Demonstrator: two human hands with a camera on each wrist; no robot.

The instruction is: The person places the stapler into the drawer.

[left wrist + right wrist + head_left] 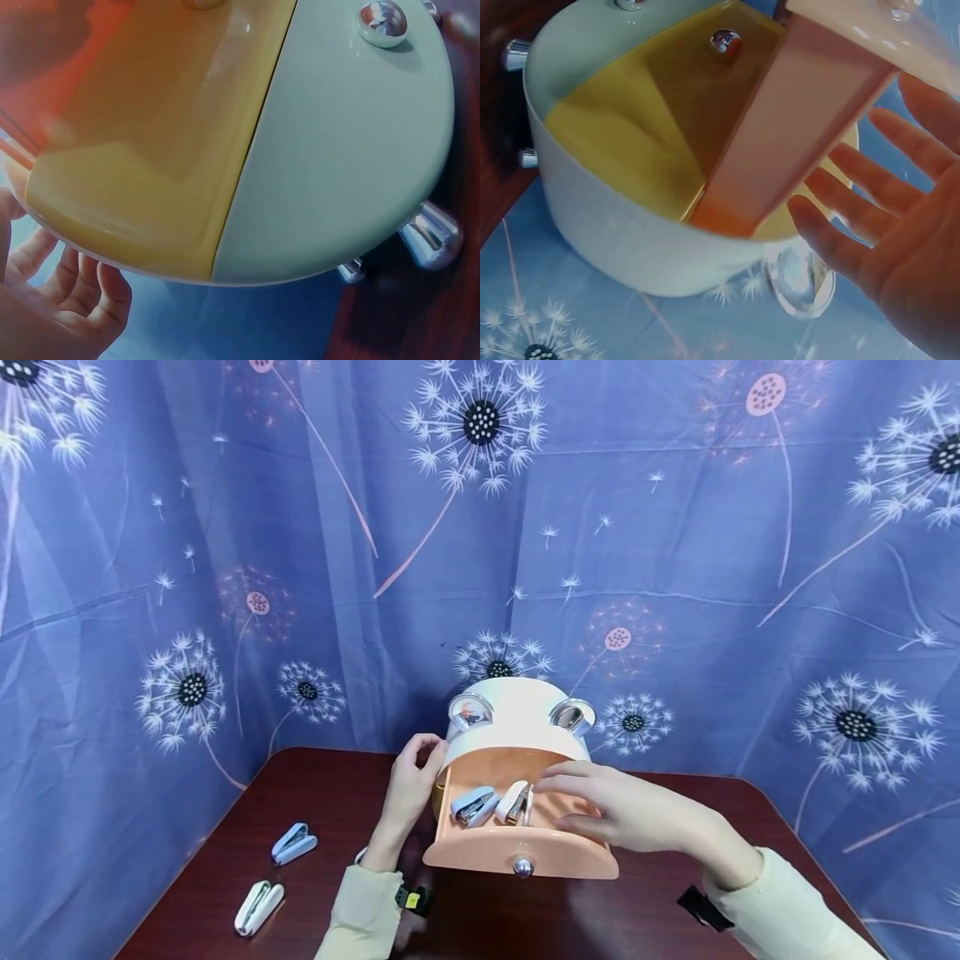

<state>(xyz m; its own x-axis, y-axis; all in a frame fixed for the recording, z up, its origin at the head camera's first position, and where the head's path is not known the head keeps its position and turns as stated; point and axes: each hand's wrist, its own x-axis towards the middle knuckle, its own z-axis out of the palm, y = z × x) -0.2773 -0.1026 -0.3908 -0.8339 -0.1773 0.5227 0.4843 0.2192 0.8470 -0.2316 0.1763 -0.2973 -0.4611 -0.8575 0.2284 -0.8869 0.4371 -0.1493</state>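
A white-shelled drawer box [517, 710] with frog-like, silver-rimmed eyes stands on the table. Its peach top drawer [480, 846] is pulled out, with a blue stapler [474, 807] and a white stapler [513, 802] inside. My right hand [637, 810] hovers over the drawer's right side, fingers spread and holding nothing; the fingertips are close to the white stapler. With its fingertips, my left hand [408, 781] touches the left side of the shell. Seen by the left wrist camera, those fingers [112, 296] are loosely bent beside the rim.
Another blue stapler [292, 843] and another white stapler [258, 907] lie on the dark red table [202, 893], left of my left arm. Below the peach drawer are a yellow drawer [150, 187] and a pale green drawer [337, 150], both closed. A blue dandelion-print curtain [360, 527] hangs behind.
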